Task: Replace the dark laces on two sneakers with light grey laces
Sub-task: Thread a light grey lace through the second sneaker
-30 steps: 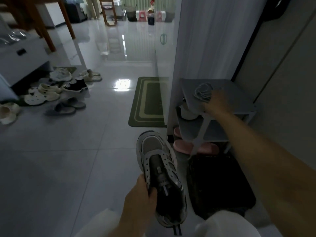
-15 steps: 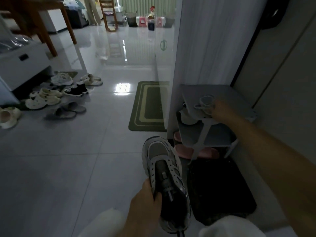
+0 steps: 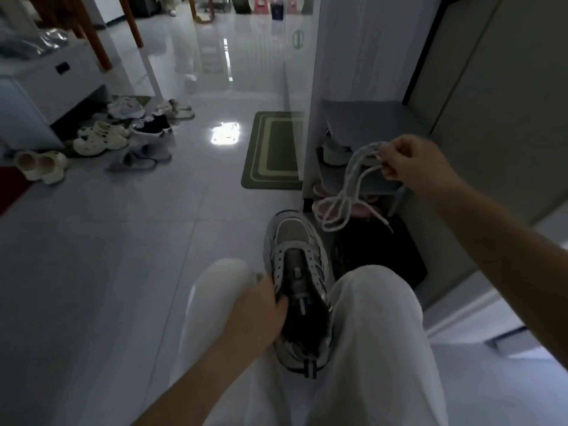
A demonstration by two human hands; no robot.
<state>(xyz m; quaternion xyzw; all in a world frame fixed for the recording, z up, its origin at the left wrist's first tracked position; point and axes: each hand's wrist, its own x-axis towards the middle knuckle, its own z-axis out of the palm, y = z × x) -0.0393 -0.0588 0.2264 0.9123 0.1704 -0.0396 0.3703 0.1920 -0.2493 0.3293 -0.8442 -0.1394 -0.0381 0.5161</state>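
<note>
A grey and white sneaker (image 3: 296, 241) with a dark tongue and no lace in its eyelets lies between my knees, toe pointing away. My left hand (image 3: 258, 315) grips its left side near the collar. My right hand (image 3: 408, 162) is raised at the right, pinching a bundle of light grey laces (image 3: 341, 201) that hangs in loops above the sneaker's toe, in front of the shoe rack. A second sneaker is not identifiable.
A grey shoe rack (image 3: 368, 118) with pink slippers (image 3: 359, 210) on its lowest shelf stands at the right against a white cabinet. A dark mat (image 3: 393, 259) lies below it, a green doormat (image 3: 273, 149) beyond. Several shoes and slippers (image 3: 123, 133) crowd the floor at left.
My right hand lifted the light grey laces off the rack's top shelf and drew them toward me. The sneaker in my left hand came back between my knees.
</note>
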